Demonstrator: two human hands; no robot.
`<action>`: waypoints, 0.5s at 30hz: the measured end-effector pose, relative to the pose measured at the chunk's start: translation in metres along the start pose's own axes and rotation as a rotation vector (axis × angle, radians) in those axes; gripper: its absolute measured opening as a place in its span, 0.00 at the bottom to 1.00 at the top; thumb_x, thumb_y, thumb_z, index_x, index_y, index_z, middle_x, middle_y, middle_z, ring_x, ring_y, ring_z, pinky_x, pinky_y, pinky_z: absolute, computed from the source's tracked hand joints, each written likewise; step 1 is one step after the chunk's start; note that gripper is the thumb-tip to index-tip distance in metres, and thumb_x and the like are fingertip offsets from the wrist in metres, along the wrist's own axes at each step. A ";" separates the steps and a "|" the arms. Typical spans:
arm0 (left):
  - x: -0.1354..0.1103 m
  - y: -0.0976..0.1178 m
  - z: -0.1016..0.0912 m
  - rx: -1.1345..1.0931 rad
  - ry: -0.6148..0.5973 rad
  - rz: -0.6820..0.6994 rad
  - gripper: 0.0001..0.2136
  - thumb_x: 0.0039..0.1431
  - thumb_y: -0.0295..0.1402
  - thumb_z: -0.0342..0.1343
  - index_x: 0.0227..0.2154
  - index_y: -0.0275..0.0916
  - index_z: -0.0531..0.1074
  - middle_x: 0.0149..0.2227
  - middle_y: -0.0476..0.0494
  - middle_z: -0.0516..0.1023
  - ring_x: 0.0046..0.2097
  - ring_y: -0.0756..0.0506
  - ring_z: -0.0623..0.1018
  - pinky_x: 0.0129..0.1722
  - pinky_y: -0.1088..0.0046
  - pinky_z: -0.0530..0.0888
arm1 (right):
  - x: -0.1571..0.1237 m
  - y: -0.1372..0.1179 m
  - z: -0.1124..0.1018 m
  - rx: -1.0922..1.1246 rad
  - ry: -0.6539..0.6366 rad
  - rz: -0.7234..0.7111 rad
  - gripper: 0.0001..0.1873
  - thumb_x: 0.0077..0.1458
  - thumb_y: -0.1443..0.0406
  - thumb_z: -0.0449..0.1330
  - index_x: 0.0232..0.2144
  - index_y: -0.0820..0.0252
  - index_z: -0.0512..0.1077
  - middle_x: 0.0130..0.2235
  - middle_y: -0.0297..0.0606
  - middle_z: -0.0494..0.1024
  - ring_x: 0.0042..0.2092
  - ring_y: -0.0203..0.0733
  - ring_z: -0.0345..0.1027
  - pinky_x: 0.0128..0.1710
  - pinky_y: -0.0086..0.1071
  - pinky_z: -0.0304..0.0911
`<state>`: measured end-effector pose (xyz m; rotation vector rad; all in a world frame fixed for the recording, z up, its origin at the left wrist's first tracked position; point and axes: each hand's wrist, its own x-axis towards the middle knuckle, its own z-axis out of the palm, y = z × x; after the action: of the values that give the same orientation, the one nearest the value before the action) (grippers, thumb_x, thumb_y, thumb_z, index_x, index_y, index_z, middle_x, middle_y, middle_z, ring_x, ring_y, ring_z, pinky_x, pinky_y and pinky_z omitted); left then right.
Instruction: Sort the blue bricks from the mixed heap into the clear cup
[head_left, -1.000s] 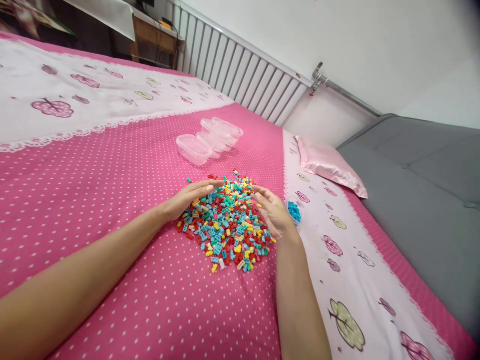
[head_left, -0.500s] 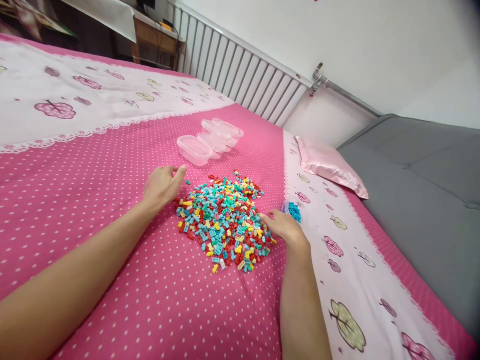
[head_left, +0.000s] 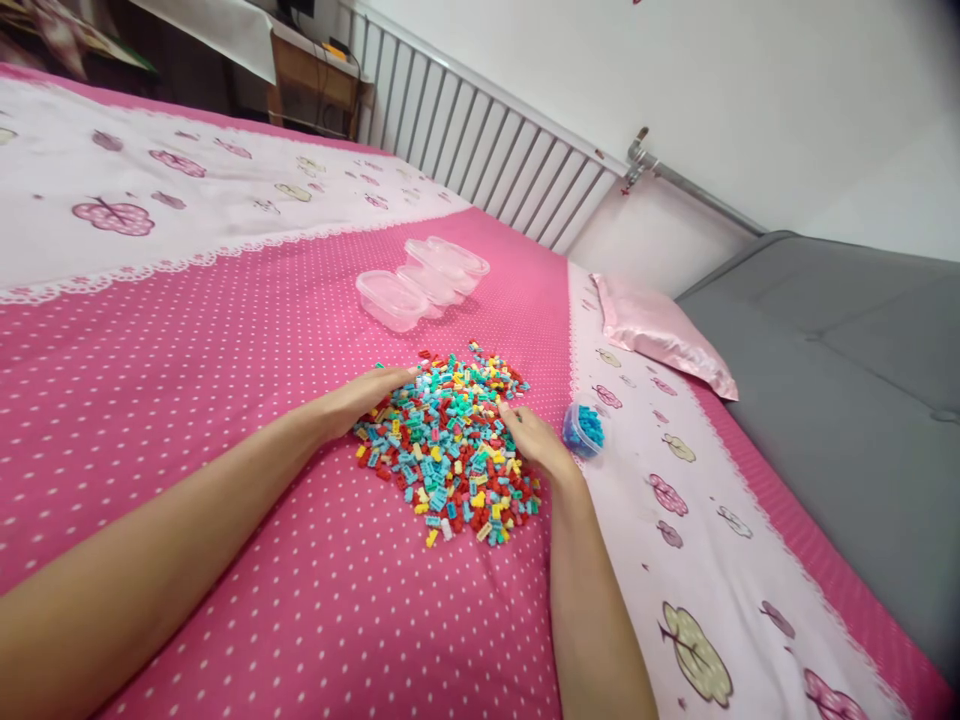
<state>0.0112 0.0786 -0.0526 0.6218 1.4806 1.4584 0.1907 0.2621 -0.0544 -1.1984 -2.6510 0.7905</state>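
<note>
A heap of small toy building bricks [head_left: 450, 450] in red, yellow, blue, green and white lies on the pink dotted bedsheet [head_left: 315, 600]. At its upper left edge, my left hand [head_left: 371, 393] reaches over the bricks with fingers stretched out flat. My right hand [head_left: 534, 437] rests against the right side of the heap, thumb pointing inward and apart from the fingers, which are partly hidden. No brick can be made out in either grip. Just right of that hand stands a small clear tub [head_left: 584, 428] with blue bricks in it.
Several clear plastic containers [head_left: 391, 300] stand together beyond the heap. A pink pillow [head_left: 660, 335] lies at the far right by the grey padded headboard [head_left: 840, 350]. A metal bed rail [head_left: 480, 115] runs along the back, with a wooden desk [head_left: 311, 75] behind at left.
My left hand has moved right and down onto the bricks' edge. My right hand has shifted left, further against the heap, uncovering more of the tub of blue bricks.
</note>
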 end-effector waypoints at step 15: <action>0.007 -0.007 -0.002 1.083 0.144 0.678 0.23 0.60 0.47 0.42 0.48 0.38 0.71 0.49 0.40 0.75 0.50 0.40 0.73 0.53 0.63 0.66 | -0.031 -0.037 -0.024 0.085 0.076 -0.384 0.19 0.57 0.55 0.51 0.45 0.58 0.71 0.43 0.41 0.78 0.42 0.43 0.71 0.43 0.36 0.63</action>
<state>0.0080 0.0830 -0.0610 1.8313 2.2817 1.0438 0.1950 0.2287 -0.0126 -0.6523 -2.6318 0.7600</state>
